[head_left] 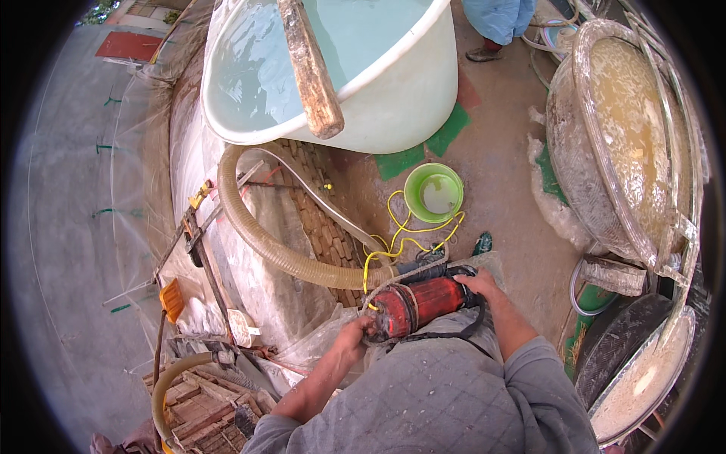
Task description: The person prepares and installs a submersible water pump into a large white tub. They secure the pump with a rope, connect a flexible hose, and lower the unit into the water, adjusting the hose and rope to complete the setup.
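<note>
A red cylindrical machine (432,301) is held crosswise just in front of the grey-clad torso (408,393). Its left end is clasped by the left hand (354,338), whose fingertips are partly hidden; its right end is clamped by the right hand (482,283), with the fingers wrapped over it. A thick ribbed hose (261,240) is led to a dark fitting (417,267) beside the machine. Beyond, a yellow cord (366,276) is looped near a green bucket (434,194), and a white tub (412,94) is crossed at its rim by a wooden beam (311,72)
</note>
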Motion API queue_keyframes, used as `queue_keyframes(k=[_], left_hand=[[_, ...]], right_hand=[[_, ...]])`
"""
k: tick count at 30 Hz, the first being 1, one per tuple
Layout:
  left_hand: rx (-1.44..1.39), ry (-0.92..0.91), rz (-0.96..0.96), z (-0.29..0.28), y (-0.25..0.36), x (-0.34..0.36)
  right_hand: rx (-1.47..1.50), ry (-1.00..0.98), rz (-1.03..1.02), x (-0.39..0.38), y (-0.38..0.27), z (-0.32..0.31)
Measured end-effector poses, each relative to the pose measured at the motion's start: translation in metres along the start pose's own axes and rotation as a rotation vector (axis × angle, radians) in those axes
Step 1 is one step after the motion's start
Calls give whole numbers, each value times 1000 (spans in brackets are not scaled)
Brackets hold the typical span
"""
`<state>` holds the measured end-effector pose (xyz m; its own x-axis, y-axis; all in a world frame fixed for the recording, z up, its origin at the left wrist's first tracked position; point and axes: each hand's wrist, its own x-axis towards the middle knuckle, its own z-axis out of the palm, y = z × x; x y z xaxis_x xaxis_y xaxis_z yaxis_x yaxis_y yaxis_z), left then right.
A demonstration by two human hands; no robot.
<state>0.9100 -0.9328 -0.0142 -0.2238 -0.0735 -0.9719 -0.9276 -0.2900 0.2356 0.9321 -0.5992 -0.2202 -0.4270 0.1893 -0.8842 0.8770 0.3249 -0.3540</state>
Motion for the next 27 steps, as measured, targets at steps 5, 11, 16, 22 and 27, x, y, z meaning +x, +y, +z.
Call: queue_keyframes(k=[5, 11, 16, 22, 27], left_hand=[[43, 0, 0, -3, -1, 3], [26, -33, 10, -6, -3, 5], [42, -16, 11, -5, -1, 3], [43, -1, 27, -6, -3, 2], [58, -17, 44, -10, -5, 4]], right_hand=[[30, -41, -14, -4, -3, -4], [-15, -11, -23, 7, 5, 5], [-68, 2, -36, 9, 8, 7], [18, -124, 12, 10, 11, 6], [-10, -5, -17, 11, 12, 13]])
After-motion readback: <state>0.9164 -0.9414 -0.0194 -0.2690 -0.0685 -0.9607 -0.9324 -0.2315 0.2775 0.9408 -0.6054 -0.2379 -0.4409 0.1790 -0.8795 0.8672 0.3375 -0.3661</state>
